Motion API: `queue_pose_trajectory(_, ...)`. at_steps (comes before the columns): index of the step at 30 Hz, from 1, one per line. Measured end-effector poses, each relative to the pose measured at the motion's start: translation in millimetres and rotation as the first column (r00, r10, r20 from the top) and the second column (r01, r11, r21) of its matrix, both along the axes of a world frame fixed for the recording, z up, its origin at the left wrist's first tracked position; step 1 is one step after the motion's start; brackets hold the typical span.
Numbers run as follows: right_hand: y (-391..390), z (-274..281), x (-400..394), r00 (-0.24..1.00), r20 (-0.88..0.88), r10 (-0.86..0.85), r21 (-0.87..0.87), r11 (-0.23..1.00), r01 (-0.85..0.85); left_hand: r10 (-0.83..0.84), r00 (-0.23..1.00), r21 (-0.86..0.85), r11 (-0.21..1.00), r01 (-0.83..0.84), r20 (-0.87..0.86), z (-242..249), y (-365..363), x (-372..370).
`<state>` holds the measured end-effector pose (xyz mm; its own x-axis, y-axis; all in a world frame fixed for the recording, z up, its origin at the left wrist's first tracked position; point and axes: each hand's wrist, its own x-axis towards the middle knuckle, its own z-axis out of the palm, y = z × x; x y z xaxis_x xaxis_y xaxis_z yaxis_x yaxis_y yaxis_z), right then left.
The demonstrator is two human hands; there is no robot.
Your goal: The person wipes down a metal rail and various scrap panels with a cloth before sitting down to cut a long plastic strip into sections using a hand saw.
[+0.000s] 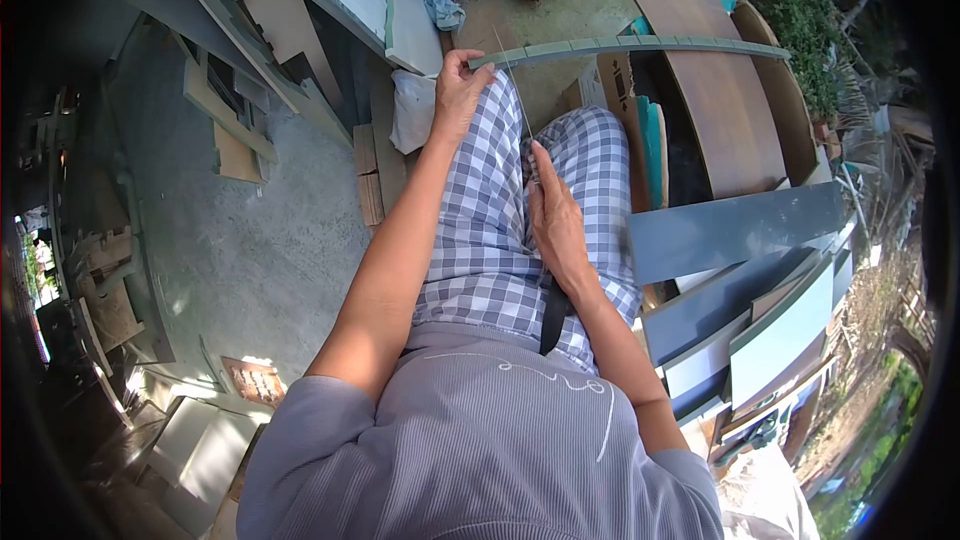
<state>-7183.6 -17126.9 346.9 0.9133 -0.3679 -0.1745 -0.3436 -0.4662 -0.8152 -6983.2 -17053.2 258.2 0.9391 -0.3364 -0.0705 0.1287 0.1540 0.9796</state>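
Note:
My left hand (463, 95) pinches the near left end of a long, curved grey-green strip (620, 44), above my left knee. Evenly spaced cuts or marks run across the strip, which reaches far out to the right. My right hand (557, 220) is closed between my thighs, its index finger pointing forward. From it a long thin tool (516, 90), like a narrow blade or rod, rises and crosses the strip close to my left hand. The tool's handle is mostly hidden by my fingers, and its exact kind cannot be made out.
Wooden boards (720, 110) and dark panels (735, 230) are stacked at my right. A cardboard box (615, 90) stands by my right knee. Cut boards (230, 110) lean at the left over the concrete floor (250, 240). A white bag (412, 110) sits beside my left knee.

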Motion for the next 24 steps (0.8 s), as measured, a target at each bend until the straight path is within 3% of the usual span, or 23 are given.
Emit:
queue_pose_trajectory(10, 0.3, -7.7, -1.3, 1.0, -0.022, 0.005, 0.01, 1.0, -0.005, 0.015, 1.0, -0.057, 0.998, -0.015, -0.001, 0.9, -1.3, -0.9)
queue_pose_trajectory(13, 2.8, -12.9, -1.2, 0.996, 0.092, 0.011, -0.107, 0.994, -0.001, 0.016, 1.0, -0.036, 0.999, -0.016, -0.003, 1.5, -2.0, -1.5)
queue_pose_trajectory(19, 4.1, -9.0, 6.7, 0.997, 0.076, -0.002, -0.057, 0.998, 0.006, 0.011, 0.999, 0.004, 1.0, -0.011, 0.037, 1.3, -1.4, -2.4)
queue_pose_trajectory(21, -1.6, -3.2, 17.2, 0.998, -0.059, -0.029, 0.088, 0.996, 0.034, -0.033, 0.996, 0.141, 0.99, 0.022, 0.078, 0.9, -1.8, -3.4)
queue_pose_trajectory(24, -5.7, -1.5, 31.1, 0.999, -0.016, -0.039, 0.076, 0.996, 0.04, -0.021, 0.997, 0.09, 0.996, 0.014, 0.076, 3.2, -3.3, -5.7)
